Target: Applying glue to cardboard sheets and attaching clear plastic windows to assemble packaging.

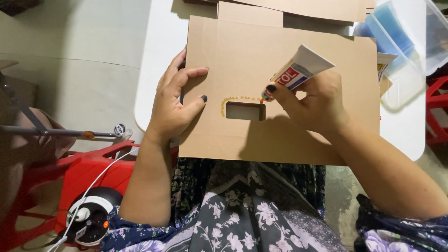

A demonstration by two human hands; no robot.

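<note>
Flowery dark cloth [242, 219] covers the person's lap, nearest of all. One flat brown cardboard sheet [280, 88] lies just past it, partly on the white table [161, 56]. One small window hole [245, 111] is cut in the sheet.

One left hand [175, 100] lies flat on the near left part of the sheet. Its fingers are spread a little, and the thumb [196, 103] points at the hole. It presses down and grips nothing.

One right hand [312, 100] has its fingers curled tight around one white glue tube [298, 72] with red and blue marks. The tube tip touches the sheet at the far right corner of the hole. One row of little yellow glue dots [233, 99] runs along the far edge and down the left side of the hole.

More cardboard [298, 9] is stacked farther away. One clear plastic box [406, 42] sits at the far right. One red stool [88, 172] stands on the left, holding one round cord reel [91, 217] with a white cable.
</note>
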